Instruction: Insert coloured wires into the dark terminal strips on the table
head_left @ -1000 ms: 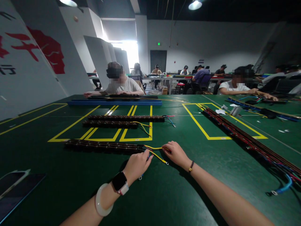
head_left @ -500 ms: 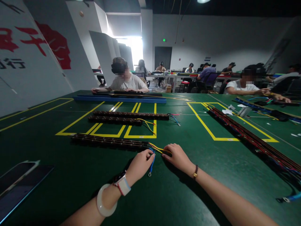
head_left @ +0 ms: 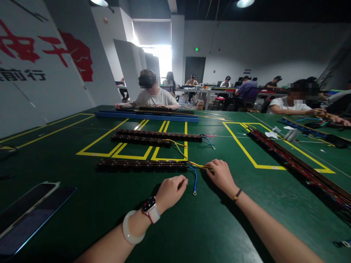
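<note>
A long dark wire bundle point(head_left: 142, 166) lies across the green table point(head_left: 164, 233) in front of me, with yellow and blue leads at its right end. My right hand point(head_left: 222, 179) is closed on the yellow leads point(head_left: 199, 166), whose tips its fingers hide. Below the bundle, my left hand point(head_left: 172, 191) hovers near the blue lead point(head_left: 195, 180) without touching it. Its fingers are curled together, and whether anything small is between them cannot be seen. The blue lead hangs free, ending in a ring terminal point(head_left: 195, 193).
Two shorter bundles point(head_left: 161, 135) lie beyond, over yellow tape outlines. A long bundle point(head_left: 298, 168) runs down the right side. Two phone-like devices point(head_left: 35, 215) rest at the left. A person point(head_left: 155, 93) sits across the table behind a blue channel point(head_left: 148, 116); another person sits at the right.
My left hand has come off the blue lead, which now lies apart from it. My right hand still holds the yellow leads. The whole view has shifted slightly.
</note>
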Demonstrator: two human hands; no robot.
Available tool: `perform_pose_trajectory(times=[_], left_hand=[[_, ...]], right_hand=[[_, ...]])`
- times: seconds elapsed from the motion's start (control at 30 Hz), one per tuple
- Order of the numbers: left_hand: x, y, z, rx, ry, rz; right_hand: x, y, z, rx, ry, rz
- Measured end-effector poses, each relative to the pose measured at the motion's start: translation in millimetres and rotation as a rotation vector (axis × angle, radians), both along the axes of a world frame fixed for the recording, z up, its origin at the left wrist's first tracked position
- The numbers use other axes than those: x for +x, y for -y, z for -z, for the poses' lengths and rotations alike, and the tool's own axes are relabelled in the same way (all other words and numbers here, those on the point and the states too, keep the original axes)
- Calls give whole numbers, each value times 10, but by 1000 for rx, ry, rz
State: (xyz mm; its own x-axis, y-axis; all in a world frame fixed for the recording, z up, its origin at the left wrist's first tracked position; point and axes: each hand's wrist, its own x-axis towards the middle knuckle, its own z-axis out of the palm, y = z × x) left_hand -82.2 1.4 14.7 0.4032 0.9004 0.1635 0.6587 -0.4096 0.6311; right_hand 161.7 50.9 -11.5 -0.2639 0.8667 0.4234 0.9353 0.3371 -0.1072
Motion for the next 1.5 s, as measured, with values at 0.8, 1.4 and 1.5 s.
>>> perform_pose_trajectory(times=[0.8, 1.4, 1.5], left_hand=[[12, 26, 204, 752, -113, 225], [-25, 79, 131, 933, -38, 303], [-18, 96, 112, 929, -33, 357]], right_hand=[[-1619, -722, -212, -179, 111, -140], [-1453, -972, -192, 90, 29, -69], [-551, -811, -238, 129, 68, 51]])
